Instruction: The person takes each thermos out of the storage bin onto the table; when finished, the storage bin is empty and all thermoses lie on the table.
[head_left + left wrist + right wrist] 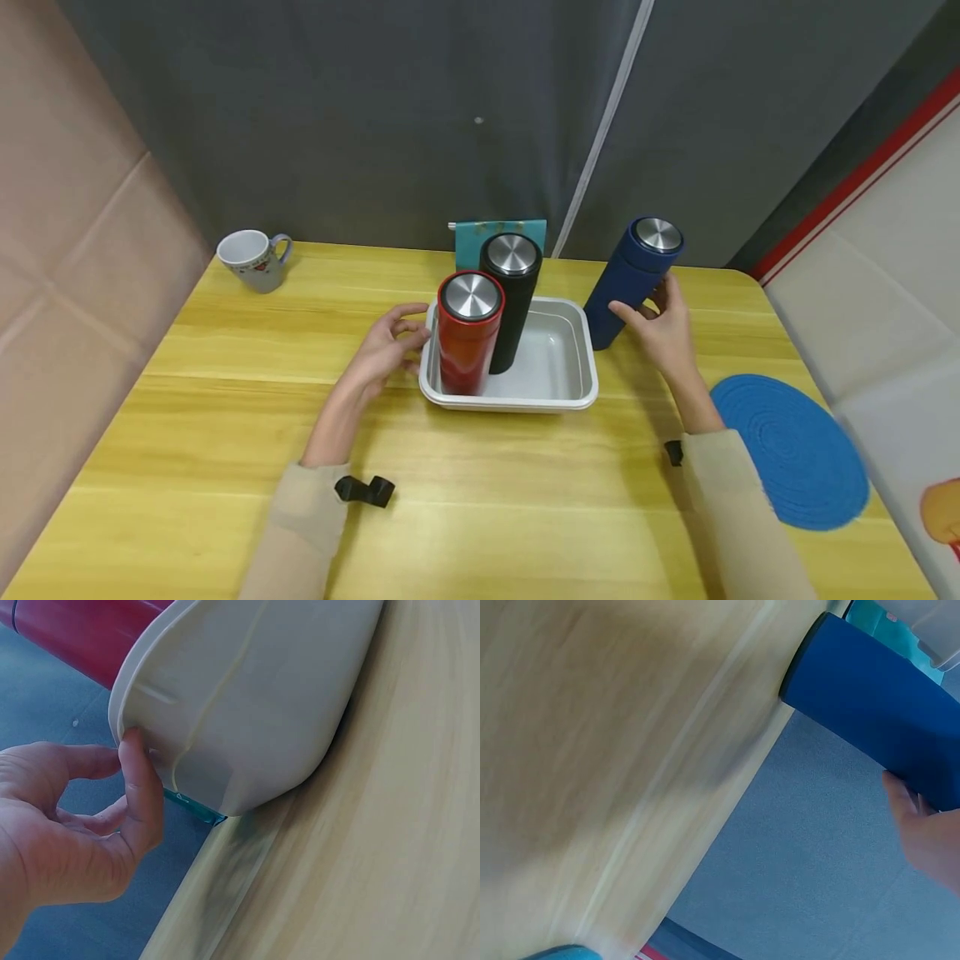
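Note:
A white rectangular basin (555,342) stands mid-table. Inside its left part are a red thermos bottle (471,346) and, just behind, a black thermos bottle (517,308), both with silver-topped lids. My left hand (386,346) is at the basin's left end; in the left wrist view the thumb and a finger pinch its rim (120,701). To the right of the basin, outside it, is a blue thermos bottle (626,275). My right hand (663,325) holds it from the right side, thumb in front; the other fingers are partly hidden behind the bottle.
A patterned mug (258,265) stands at the back left. On the right lies a round blue placemat (795,450). Something teal (472,237) is behind the black bottle, near the grey curtain (360,125). Walls flank the wooden table (480,500).

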Demonstrator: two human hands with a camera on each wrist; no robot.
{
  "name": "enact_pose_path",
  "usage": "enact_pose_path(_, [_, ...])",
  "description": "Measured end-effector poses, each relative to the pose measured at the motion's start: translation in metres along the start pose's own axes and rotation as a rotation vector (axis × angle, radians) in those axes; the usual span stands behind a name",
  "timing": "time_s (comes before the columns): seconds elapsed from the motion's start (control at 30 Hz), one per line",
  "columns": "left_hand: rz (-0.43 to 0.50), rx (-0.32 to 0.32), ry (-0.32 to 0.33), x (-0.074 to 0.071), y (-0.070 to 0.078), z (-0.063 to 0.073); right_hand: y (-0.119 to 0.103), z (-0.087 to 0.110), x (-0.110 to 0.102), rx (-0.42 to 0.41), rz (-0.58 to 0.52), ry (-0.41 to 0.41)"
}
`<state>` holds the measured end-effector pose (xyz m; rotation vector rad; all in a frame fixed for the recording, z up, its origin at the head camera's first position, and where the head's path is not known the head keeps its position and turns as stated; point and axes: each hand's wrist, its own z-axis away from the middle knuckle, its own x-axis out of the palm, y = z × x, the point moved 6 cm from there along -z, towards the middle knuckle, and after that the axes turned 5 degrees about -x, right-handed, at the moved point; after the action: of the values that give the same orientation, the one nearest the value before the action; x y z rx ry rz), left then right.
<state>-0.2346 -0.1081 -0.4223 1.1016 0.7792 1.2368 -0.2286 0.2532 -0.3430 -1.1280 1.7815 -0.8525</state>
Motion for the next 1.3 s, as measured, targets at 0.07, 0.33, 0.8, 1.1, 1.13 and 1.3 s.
enact_pose_path(0.07, [-0.003,0.007,-0.003,0.001,0.001,0.0,-0.001,0.001,0.0,0.001,0.013,0.012])
enact_pose_path(0.33, [0.001,0.012,-0.01,0.004,0.0,0.0,-0.008,0.006,-0.006,0.035,0.034,0.015])
enact_pose_path(0.8, [-0.003,0.025,-0.005,0.001,0.003,0.0,0.014,0.008,-0.02,-0.042,0.047,-0.045])
enact_pose_path(1.1, [-0.014,0.025,0.006,-0.001,0.001,0.003,0.008,0.028,-0.025,-0.034,0.032,-0.078])
enact_pose_path(1.13, [-0.014,0.024,0.002,0.0,0.001,0.003,0.008,0.03,-0.026,-0.031,0.035,-0.077])
enact_pose_path(1.3, [-0.005,0.019,0.001,0.001,0.0,0.001,0.006,0.041,-0.024,-0.019,0.05,-0.073])
